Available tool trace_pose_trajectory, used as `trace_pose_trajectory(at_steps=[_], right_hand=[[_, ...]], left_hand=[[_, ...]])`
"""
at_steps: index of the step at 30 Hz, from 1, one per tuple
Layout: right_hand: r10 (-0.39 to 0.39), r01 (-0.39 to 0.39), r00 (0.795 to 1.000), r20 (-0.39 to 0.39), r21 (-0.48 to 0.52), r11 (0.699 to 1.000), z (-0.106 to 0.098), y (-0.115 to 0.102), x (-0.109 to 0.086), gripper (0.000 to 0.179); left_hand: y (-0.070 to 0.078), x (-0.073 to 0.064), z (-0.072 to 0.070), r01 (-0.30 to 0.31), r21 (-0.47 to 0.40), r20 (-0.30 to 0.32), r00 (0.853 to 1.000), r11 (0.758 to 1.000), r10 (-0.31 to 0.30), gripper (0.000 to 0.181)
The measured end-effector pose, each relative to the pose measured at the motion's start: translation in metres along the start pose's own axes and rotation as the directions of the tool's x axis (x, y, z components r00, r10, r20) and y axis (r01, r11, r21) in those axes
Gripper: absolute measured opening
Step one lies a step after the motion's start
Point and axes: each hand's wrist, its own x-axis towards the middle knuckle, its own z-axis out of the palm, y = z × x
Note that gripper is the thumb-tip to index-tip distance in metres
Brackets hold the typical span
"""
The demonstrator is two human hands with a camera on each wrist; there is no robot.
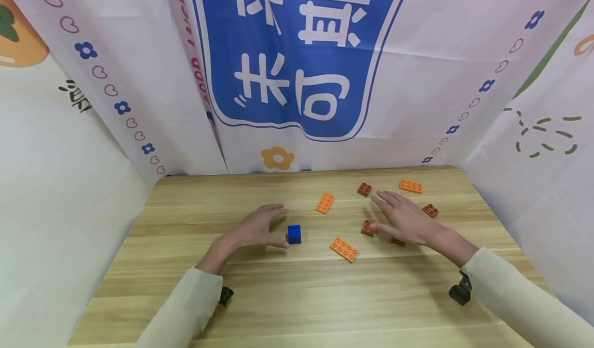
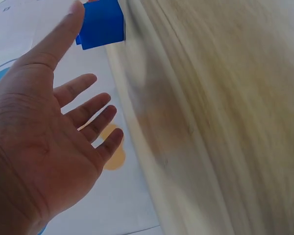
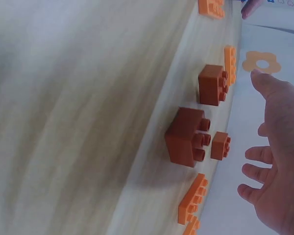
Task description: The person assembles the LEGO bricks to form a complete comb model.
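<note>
My left hand [image 1: 255, 228] is beside a blue toy brick [image 1: 294, 234], fingers spread and nothing in its grasp. In the left wrist view the thumb tip overlaps that brick's edge. On the right, my right hand [image 1: 406, 218] hovers over the brown bricks, its fingers extended and loosely parted. Its thumb tip comes close to one brown brick [image 1: 368, 228], while its fingertips reach towards another brown brick [image 1: 364, 189] further back. A third brown brick [image 1: 397, 242] is partly hidden under the hand, and one more brown brick [image 1: 430, 210] lies to its right.
Flat orange bricks lie around the wooden table [image 1: 297, 296]: one orange brick [image 1: 325, 202] in the middle, another orange brick [image 1: 344, 249] nearer, and a third orange brick [image 1: 411, 186] at the back right. Printed white cloth [image 1: 417, 105] hangs along the back and sides.
</note>
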Motion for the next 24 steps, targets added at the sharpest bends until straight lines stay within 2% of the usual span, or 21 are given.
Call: trace_pose_trajectory(at_steps=[4,9,16,24], right_hand=[[-0.018,0.018,1.000,-0.014,0.032,0.999,0.003,-0.005,-0.003,0.079],[-0.040,0.040,0.999,-0.026,0.021,0.999,0.010,-0.009,-0.005,0.076],[-0.075,0.077,0.994,-0.079,0.033,0.996,0.026,-0.010,-0.010,0.063],[-0.059,0.070,0.991,-0.120,0.084,0.994,0.037,-0.010,-0.013,0.056]], left_hand=[[0.002,0.002,0.004,-0.017,-0.030,-0.003,1.000,0.999,0.017,0.087],[0.004,0.005,0.007,-0.045,-0.068,-0.010,0.999,0.997,0.045,0.078],[0.007,0.012,0.011,-0.112,-0.062,-0.038,0.993,0.992,0.110,0.062],[0.007,0.018,0.017,-0.081,-0.158,-0.027,0.997,0.984,0.077,0.052]])
